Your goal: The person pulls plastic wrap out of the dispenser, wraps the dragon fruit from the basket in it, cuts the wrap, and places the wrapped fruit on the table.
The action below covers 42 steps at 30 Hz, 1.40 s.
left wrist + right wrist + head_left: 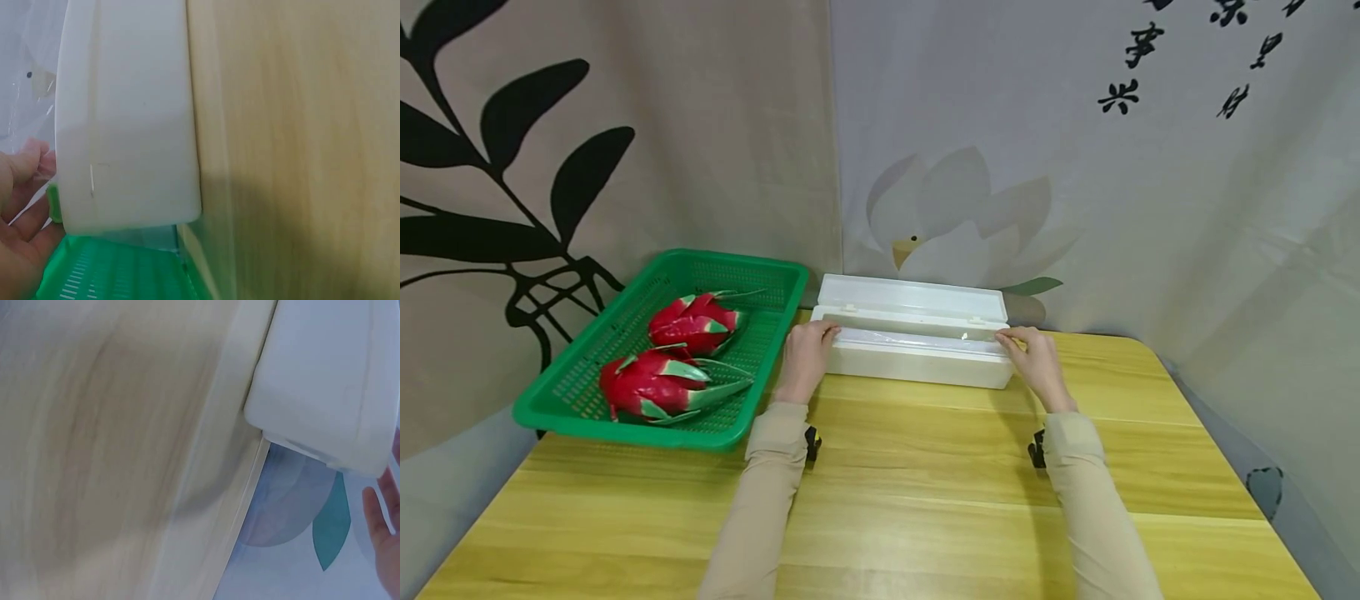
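Note:
A long white plastic wrap box (917,365) stands near the back of the table, its lid (913,300) raised behind it. Clear plastic wrap (917,339) stretches along its front top edge, shiny in the light. At the box's left end my left hand (805,354) pinches one corner of the wrap between thumb and finger; in the left wrist view the film (37,81) runs up from those fingertips. My right hand (1036,360) pinches the wrap's other corner at the right end. In the right wrist view the box covers part of that hand.
A green perforated basket (730,440) sits left of the box, close to my left forearm. Two red dragon fruits, one farther back (696,325) and one nearer (658,385), lie in it. Behind the wooden table (917,500) hangs a printed curtain (1150,208).

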{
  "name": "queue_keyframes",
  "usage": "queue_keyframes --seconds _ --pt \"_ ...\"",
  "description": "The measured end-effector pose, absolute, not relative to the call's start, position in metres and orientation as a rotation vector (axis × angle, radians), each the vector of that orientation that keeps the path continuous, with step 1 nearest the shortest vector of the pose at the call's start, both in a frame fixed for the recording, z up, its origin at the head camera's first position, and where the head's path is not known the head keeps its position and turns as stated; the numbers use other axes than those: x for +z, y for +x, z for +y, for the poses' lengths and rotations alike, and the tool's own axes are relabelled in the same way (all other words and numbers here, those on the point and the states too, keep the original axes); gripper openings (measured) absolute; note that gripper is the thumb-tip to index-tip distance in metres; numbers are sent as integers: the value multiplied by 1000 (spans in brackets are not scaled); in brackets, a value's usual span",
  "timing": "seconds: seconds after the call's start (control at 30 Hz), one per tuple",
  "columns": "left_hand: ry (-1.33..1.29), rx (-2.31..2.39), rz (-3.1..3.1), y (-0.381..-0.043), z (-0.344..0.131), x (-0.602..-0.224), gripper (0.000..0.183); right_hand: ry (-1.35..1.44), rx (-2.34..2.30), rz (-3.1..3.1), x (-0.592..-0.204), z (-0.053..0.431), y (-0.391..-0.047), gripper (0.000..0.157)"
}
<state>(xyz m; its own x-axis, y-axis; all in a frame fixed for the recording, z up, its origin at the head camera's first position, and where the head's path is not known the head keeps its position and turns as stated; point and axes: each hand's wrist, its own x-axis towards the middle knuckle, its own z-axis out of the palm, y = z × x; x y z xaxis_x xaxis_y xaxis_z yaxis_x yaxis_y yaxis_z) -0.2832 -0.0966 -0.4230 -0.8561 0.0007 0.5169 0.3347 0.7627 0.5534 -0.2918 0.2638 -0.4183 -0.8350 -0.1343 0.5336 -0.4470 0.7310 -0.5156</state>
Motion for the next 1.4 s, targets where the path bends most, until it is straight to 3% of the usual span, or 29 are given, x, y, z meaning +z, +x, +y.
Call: queue_keyframes --seconds 1.17,1.4 --pt "-147 -1363 -2225 -305 -89 -407 22 239 1432 -2200 -403 236 -305 23" --pt "-148 -1396 -2196 -308 -89 -401 21 250 1570 -2173 -376 223 -287 22"
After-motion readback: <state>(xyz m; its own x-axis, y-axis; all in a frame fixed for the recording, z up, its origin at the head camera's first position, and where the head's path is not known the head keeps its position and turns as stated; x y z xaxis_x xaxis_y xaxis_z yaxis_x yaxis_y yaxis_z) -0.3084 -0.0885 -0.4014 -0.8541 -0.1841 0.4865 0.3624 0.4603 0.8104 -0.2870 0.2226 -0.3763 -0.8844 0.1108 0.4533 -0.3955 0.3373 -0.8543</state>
